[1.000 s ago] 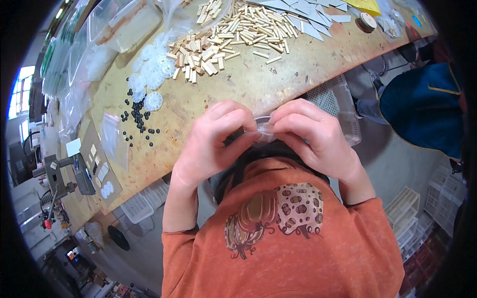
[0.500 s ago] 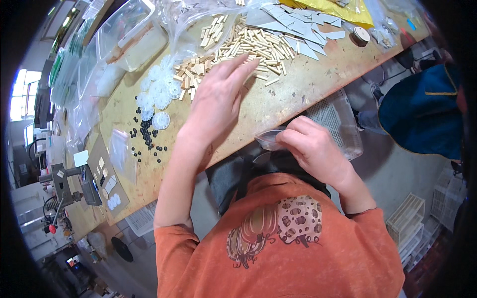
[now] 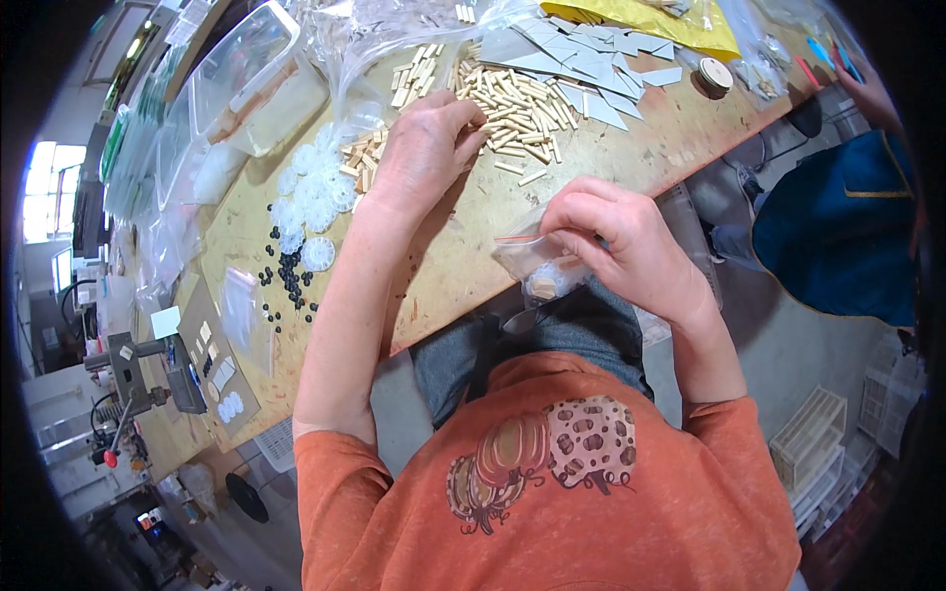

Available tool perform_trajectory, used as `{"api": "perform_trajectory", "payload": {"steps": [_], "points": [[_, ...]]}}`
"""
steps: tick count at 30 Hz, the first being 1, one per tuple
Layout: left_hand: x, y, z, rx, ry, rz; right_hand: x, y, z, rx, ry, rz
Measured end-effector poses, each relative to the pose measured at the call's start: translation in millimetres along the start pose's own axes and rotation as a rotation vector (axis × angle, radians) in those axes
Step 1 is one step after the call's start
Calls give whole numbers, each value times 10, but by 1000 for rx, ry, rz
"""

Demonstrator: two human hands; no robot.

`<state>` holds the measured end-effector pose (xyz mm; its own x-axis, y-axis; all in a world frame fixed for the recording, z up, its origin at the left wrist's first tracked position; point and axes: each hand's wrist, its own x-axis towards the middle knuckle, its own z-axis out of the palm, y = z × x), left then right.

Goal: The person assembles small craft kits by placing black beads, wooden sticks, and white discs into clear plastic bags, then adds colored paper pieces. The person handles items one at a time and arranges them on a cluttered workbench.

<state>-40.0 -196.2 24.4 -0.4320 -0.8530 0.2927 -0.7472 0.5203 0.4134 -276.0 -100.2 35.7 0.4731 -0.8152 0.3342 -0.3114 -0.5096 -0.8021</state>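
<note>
My left hand (image 3: 424, 148) is at the near left side of a heap of short wooden dowels (image 3: 517, 108), its fingers bent and drawn together. Whatever they pinch is hidden behind the hand. Small wooden blocks (image 3: 361, 158) lie just left of that wrist. At the table's front edge, my right hand (image 3: 621, 236) grips a small clear zip bag (image 3: 517, 254) by its upper part. A pale wooden piece (image 3: 543, 287) and whitish pieces show inside the bag, which hangs over my lap.
Left of my forearm lie clear plastic discs (image 3: 315, 187), black beads (image 3: 288, 271), empty zip bags (image 3: 238, 305) and a board with sample parts (image 3: 217, 360). Grey flat pieces (image 3: 581, 64), a round tin (image 3: 713, 76) and a plastic tub (image 3: 261, 89) stand farther back. Another person's hand (image 3: 867, 94) is at far right.
My left hand has drawn its fingers together at the dowels. The right hand has lifted the bag up and toward the table edge. Another person's hand has appeared at far right.
</note>
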Motion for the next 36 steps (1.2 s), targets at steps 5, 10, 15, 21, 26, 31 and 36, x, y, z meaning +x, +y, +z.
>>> {"api": "perform_trajectory", "payload": {"steps": [5, 10, 15, 21, 26, 31, 36], "points": [[-47, 12, -70, -18, -35, -107, 6, 103, -9, 15, -37, 34], [-125, -50, -93, -157, -39, -277, -18, 122, -18, 26, -58, 38], [-213, -64, -192, -312, 102, -329, -7, 65, -8, 36, -41, 6], [-625, 548, -416, -823, -49, -486, -60, -52, 38, -17, -52, -47], [-902, 766, -264, -359, 9, -11, -100, -211, 129, 5, -101, -47], [-748, 571, -334, -201, 76, -65, -183, -175, 172, -30, -95, -54], [-520, 206, -223, 154, 85, -20, -225, -151, 194, -27, -82, -44]]}}
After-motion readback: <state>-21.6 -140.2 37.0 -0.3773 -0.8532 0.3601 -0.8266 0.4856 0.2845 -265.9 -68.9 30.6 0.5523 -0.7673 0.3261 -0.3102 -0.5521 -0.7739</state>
